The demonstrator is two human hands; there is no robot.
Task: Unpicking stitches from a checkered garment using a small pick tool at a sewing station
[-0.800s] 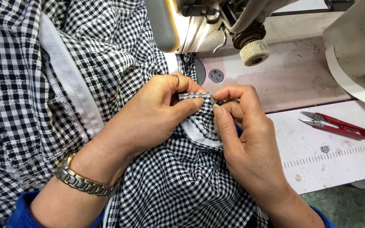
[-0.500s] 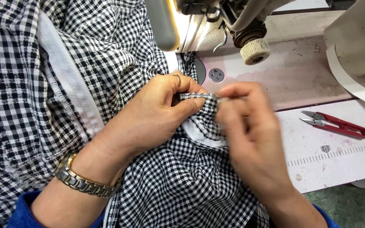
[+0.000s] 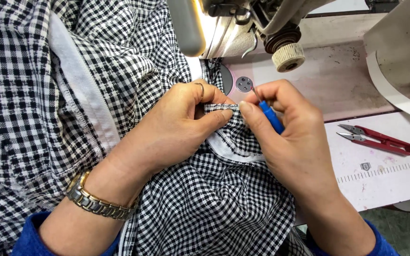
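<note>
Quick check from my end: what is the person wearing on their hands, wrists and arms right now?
Both hands are bare, with no gloves. The left hand has a thin ring on one finger, and a metal link wristwatch band, silver with gold edges, sits on that wrist. The right hand shows no jewellery. Blue sleeves cover both forearms, ending short of the wrists.
</note>
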